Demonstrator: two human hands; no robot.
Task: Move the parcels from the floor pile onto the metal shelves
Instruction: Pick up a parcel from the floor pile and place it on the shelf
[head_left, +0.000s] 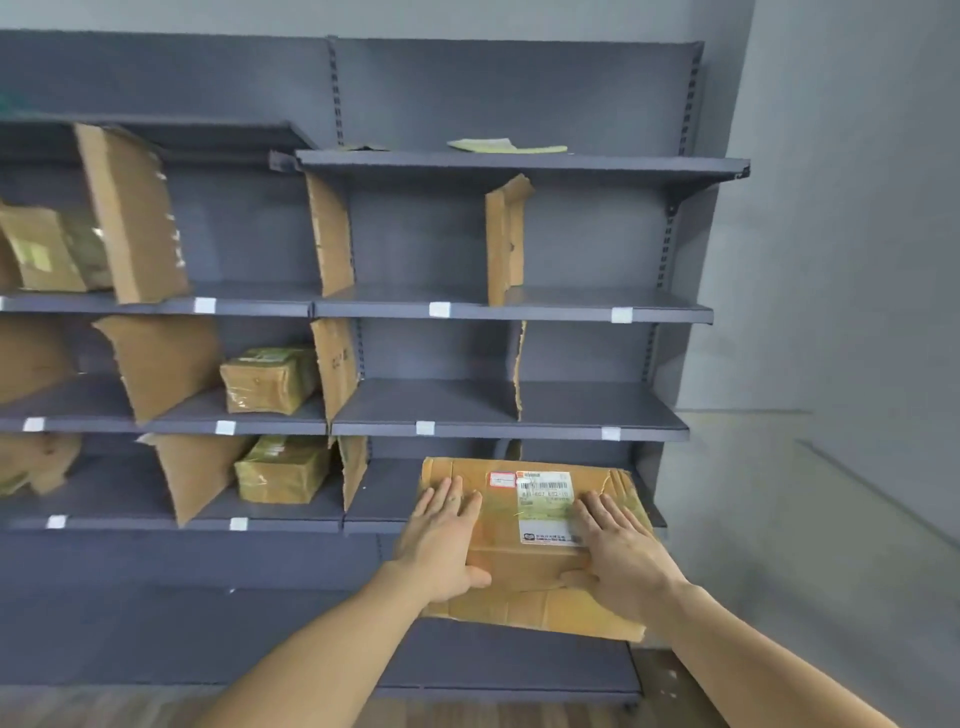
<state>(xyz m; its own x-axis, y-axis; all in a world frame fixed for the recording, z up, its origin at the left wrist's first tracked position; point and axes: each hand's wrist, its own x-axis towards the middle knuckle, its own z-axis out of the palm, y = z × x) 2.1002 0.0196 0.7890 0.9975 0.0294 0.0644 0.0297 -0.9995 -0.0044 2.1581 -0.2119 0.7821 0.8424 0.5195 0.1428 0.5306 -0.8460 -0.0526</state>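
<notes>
Your left hand (441, 540) and right hand (618, 558) lie flat, fingers spread, on top of the cardboard parcel (524, 566). The parcel sits half on the lowest shelf (384, 501), its near edge overhanging. Bays above are bare between cardboard dividers (504, 244); grey wall (841, 260) to your right.

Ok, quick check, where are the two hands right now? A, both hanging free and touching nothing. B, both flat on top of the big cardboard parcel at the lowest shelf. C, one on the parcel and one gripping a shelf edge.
B: the left hand and the right hand both lie with fingers straight on top of the cardboard parcel, which sits partly on the lowest shelf.
</notes>
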